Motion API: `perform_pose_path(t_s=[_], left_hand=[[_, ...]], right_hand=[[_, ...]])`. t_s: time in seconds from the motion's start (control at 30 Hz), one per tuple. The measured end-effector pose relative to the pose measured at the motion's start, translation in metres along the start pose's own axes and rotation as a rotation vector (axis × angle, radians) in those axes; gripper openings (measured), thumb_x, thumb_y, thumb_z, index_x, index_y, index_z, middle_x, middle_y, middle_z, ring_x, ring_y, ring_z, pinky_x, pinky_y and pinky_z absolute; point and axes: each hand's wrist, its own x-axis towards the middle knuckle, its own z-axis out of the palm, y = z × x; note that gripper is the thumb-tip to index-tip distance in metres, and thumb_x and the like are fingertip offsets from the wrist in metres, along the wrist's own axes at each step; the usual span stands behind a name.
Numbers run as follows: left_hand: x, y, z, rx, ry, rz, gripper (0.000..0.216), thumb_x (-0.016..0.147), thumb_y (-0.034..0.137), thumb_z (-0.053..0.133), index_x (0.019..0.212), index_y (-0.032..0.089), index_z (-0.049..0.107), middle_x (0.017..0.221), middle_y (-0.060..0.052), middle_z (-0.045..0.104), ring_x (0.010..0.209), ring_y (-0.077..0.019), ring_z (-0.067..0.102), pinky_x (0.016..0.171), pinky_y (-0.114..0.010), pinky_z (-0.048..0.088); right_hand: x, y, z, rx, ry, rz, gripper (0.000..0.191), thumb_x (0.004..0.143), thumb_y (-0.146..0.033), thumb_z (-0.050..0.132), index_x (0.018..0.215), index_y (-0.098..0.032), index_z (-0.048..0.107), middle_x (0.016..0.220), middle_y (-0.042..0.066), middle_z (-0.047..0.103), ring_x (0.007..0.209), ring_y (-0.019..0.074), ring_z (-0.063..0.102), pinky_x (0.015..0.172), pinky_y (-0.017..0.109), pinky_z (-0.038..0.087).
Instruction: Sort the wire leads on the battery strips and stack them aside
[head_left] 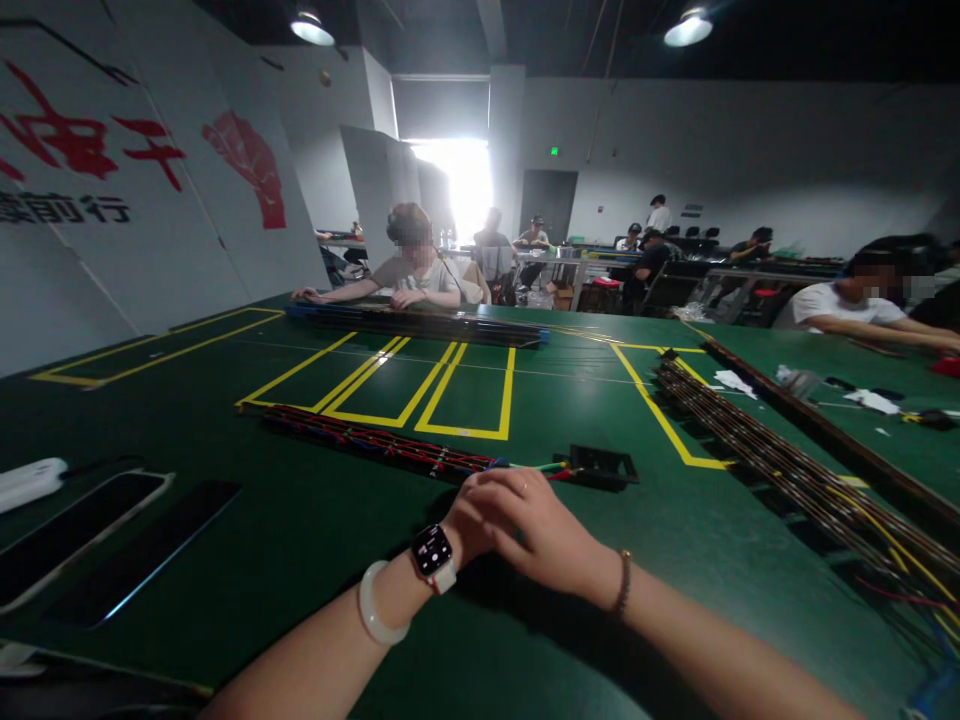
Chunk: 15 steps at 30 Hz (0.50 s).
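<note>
My right hand (536,530), with a bead bracelet on the wrist, lies across my left hand (459,522) at the near middle of the green table (315,540). Its fingers curl over the left hand and hide the left fingers. My left wrist carries a smartwatch (433,553) and a white bangle (375,605). Just beyond the hands lies a long bundle of coloured wires (375,440). Its loose red, green and blue ends (536,467) reach a black connector block (602,466).
Two dark phones (112,545) and a white power bank (30,482) lie at the left. Yellow tape boxes (420,385) mark the table. A long wire harness (795,470) runs along the right. Seated people work at the far edge and at tables behind.
</note>
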Motion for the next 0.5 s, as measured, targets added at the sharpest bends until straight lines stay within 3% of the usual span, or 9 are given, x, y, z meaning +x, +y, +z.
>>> perform_pose_path(t_s=[0.13, 0.23, 0.33, 0.4, 0.5], left_hand=[[0.000, -0.004, -0.004, -0.027, 0.127, 0.111, 0.024, 0.087, 0.018, 0.040, 0.103, 0.012, 0.056, 0.101, -0.013, 0.060, 0.095, -0.0250, 0.054, 0.082, -0.038, 0.044], [0.001, -0.010, -0.002, -0.011, 0.283, 0.051, 0.022, 0.085, 0.016, 0.041, 0.101, 0.014, 0.056, 0.101, -0.013, 0.058, 0.097, -0.0260, 0.052, 0.085, -0.041, 0.043], [0.005, -0.015, 0.006, -0.016, 0.388, 0.025, 0.030, 0.089, 0.018, 0.038, 0.115, 0.014, 0.052, 0.115, -0.013, 0.055, 0.112, -0.0261, 0.047, 0.098, -0.044, 0.038], [0.007, -0.018, 0.012, -0.025, 0.409, 0.058, 0.033, 0.092, 0.021, 0.035, 0.121, 0.014, 0.049, 0.124, -0.013, 0.052, 0.120, -0.0252, 0.043, 0.106, -0.045, 0.031], [0.010, -0.022, 0.020, -0.026, 0.375, 0.112, 0.034, 0.095, 0.027, 0.033, 0.122, 0.014, 0.050, 0.127, -0.012, 0.052, 0.126, -0.0243, 0.041, 0.113, -0.047, 0.021]], right_hand=[[-0.003, 0.037, -0.001, -0.219, 0.090, 0.186, 0.044, 0.084, -0.022, 0.052, 0.127, -0.017, 0.048, 0.126, 0.015, 0.052, 0.118, 0.0261, 0.047, 0.100, 0.046, 0.039], [-0.010, 0.057, 0.009, -0.345, 0.021, 0.207, 0.057, 0.079, -0.032, 0.059, 0.131, -0.014, 0.045, 0.133, 0.019, 0.048, 0.126, 0.0301, 0.041, 0.106, 0.050, 0.032], [-0.015, 0.066, 0.021, -0.400, -0.033, 0.210, 0.076, 0.074, -0.047, 0.065, 0.136, -0.011, 0.041, 0.140, 0.021, 0.042, 0.132, 0.0331, 0.034, 0.110, 0.052, 0.024], [-0.016, 0.069, 0.026, -0.413, -0.069, 0.252, 0.085, 0.069, -0.054, 0.068, 0.136, -0.009, 0.041, 0.140, 0.023, 0.042, 0.132, 0.0345, 0.035, 0.110, 0.052, 0.021], [-0.014, 0.075, 0.026, -0.392, -0.149, 0.309, 0.084, 0.066, -0.053, 0.071, 0.133, -0.010, 0.046, 0.131, 0.021, 0.052, 0.125, 0.0342, 0.043, 0.108, 0.051, 0.024]])
